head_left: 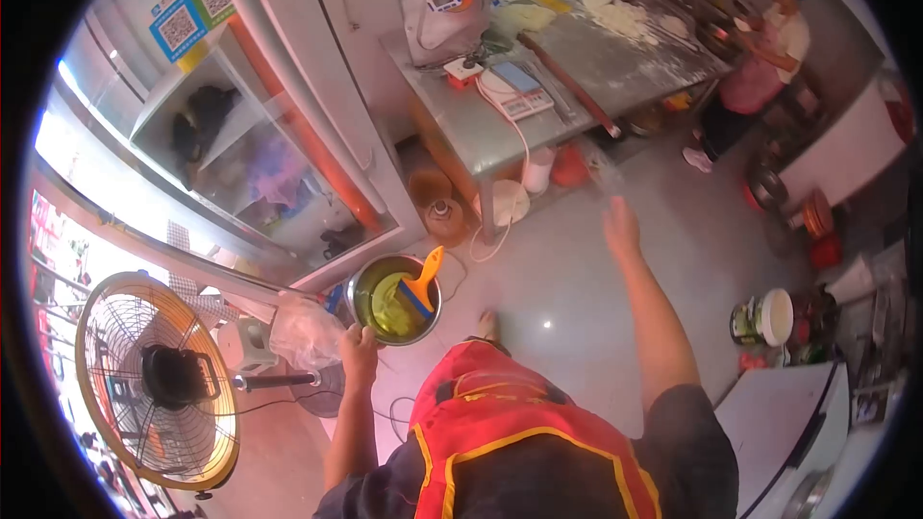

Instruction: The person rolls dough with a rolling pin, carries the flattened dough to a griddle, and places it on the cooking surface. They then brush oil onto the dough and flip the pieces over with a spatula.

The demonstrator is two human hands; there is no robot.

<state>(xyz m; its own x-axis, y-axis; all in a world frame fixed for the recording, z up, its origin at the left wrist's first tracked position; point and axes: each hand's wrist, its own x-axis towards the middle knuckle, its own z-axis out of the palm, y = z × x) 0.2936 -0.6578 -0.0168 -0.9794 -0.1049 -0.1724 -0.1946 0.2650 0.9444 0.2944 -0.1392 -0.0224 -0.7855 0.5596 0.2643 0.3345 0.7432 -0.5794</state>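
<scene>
- I'm holding the metal bowl by its near rim, my left hand clamped on the edge, out in front of my red apron and low over the floor.
- The bowl is carrying yellowish liquid, with a brush standing tilted in it, orange handle leaning over the far rim.
- My right hand is reaching forward, well apart from the bowl. It's blurred, possibly pinching something clear, so I can't tell whether it's open or closed.
- A crumpled plastic bag is sitting just beside my left hand, with a standing fan further left.
- A steel table is standing beyond my right hand, bearing a scale, a long rolling pin and pale dough.
- Another person is working at the far end of that table.
</scene>
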